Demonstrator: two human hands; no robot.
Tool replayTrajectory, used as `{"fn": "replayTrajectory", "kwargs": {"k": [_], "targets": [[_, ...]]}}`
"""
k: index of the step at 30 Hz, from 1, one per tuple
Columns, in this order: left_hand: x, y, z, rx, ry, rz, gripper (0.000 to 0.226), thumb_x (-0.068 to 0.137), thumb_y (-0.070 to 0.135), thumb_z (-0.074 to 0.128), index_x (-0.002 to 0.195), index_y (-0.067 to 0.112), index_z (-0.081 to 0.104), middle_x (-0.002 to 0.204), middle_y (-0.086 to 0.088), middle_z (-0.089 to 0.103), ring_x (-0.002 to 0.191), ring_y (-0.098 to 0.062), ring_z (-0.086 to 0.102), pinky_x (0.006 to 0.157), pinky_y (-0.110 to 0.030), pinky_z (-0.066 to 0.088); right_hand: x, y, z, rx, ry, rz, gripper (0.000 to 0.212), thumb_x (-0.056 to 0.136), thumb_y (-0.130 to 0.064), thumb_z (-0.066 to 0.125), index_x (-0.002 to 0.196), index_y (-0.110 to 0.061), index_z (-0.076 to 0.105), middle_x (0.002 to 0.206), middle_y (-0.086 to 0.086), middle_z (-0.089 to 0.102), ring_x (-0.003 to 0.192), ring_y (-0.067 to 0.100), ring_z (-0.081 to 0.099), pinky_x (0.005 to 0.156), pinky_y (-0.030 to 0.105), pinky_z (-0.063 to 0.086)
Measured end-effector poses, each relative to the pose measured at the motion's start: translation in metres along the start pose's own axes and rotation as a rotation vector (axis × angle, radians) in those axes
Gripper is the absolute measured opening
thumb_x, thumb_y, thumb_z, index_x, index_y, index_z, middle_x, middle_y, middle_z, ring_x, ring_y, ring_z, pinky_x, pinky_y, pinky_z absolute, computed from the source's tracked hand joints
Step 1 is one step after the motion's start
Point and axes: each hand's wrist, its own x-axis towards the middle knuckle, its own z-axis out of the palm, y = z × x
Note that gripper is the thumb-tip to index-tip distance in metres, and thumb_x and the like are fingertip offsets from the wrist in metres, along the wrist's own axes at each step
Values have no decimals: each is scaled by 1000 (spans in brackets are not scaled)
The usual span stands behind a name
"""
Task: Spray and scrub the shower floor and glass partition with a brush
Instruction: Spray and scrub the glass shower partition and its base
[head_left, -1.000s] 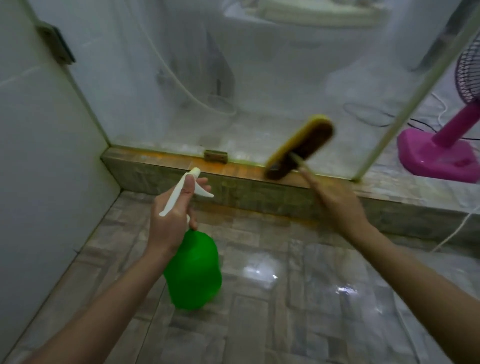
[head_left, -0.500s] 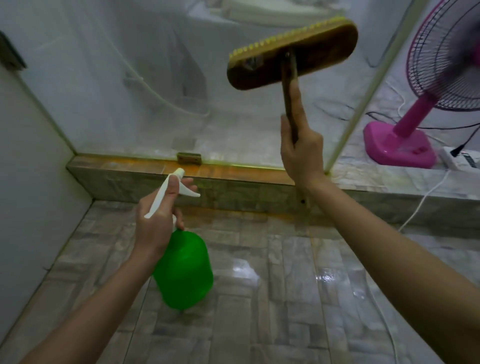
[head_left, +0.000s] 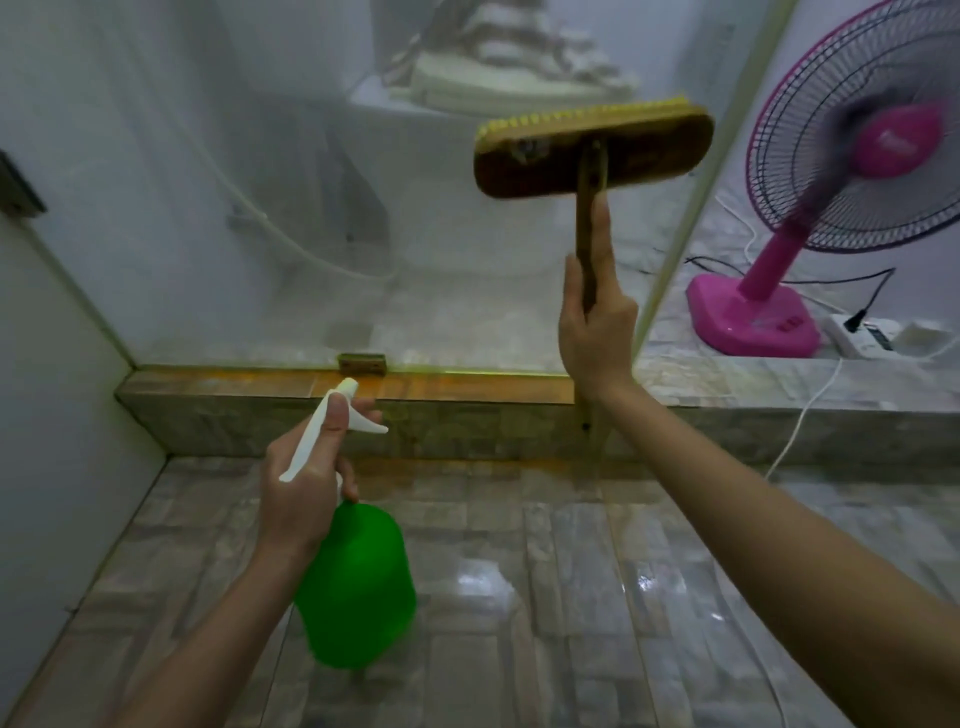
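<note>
Brush (head_left: 592, 150) up at right, head level, yellow bristles facing glass partition (head_left: 182, 182); contact with pane unclear. Right hand (head_left: 597, 332) grasps wooden handle, index finger laid along it. Left hand (head_left: 306, 488) grasps neck of green spray bottle (head_left: 358, 587), near left, above wet shower floor (head_left: 571, 545). Likely step: scrubbing glass. Press bristles flat, overlap strokes, keep clear of pane's right edge, spray ahead of brush.
</note>
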Motion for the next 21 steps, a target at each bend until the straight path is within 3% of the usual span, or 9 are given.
{"fn": "replayTrajectory", "kwargs": {"k": [2, 6, 8, 10, 13, 15, 18, 21], "targets": [[1, 1, 0, -20, -1, 2, 39, 97, 57, 44, 93, 34, 75, 92, 7, 78, 41, -12, 50, 45, -28, 44, -36, 21, -10, -52, -66, 58, 52, 104, -21, 38, 152, -23, 18, 65, 10, 53, 44, 8, 39, 44, 18, 35], [2, 1, 1, -35, -6, 9, 43, 100, 54, 42, 99, 26, 74, 101, 8, 78, 40, -10, 48, 42, -23, 42, -143, 58, -34, -107, -341, 282, 55, 99, -41, 32, 146, -55, 8, 61, 4, 55, 44, 12, 46, 45, 44, 46], [4, -1, 1, -30, -16, 11, 46, 97, 59, 43, 98, 26, 75, 98, 9, 78, 40, -11, 48, 42, -24, 42, -136, 52, -33, -104, -340, 247, 57, 98, -38, 35, 149, -49, 11, 62, 4, 56, 44, 9, 46, 45, 43, 47], [7, -5, 1, -30, -25, 16, 44, 96, 58, 43, 97, 28, 75, 94, 7, 78, 40, -12, 48, 42, -24, 42, -91, 33, -21, -28, -208, 158, 55, 102, -25, 39, 151, -33, 16, 69, 11, 56, 46, 9, 45, 45, 32, 45], [10, -11, 4, -32, -34, 5, 39, 95, 55, 43, 98, 32, 74, 98, 5, 78, 40, -11, 49, 42, -25, 42, -13, 5, -6, 39, -15, 23, 54, 102, -10, 42, 150, -17, 18, 100, 23, 46, 44, 15, 39, 41, 26, 38], [9, -12, 3, -46, -24, 5, 34, 95, 54, 43, 94, 43, 76, 96, 0, 78, 39, -12, 49, 44, -26, 43, -12, 14, -6, -15, -32, -16, 54, 103, -14, 40, 152, -17, 16, 86, 20, 52, 44, 12, 39, 42, 23, 38], [8, -16, 2, -50, -22, -2, 32, 95, 54, 45, 86, 55, 75, 86, -7, 76, 39, -12, 48, 46, -28, 43, -88, 51, -21, -128, -265, 118, 56, 101, -26, 38, 151, -33, 13, 61, 5, 53, 46, 11, 47, 47, 24, 40], [6, -19, 2, -46, -18, -27, 33, 94, 53, 47, 87, 42, 77, 86, -18, 75, 37, -13, 48, 41, -24, 41, -150, 56, -33, -160, -428, 216, 68, 100, -16, 46, 149, -48, 10, 60, 1, 55, 42, 14, 47, 45, 33, 41]]}}
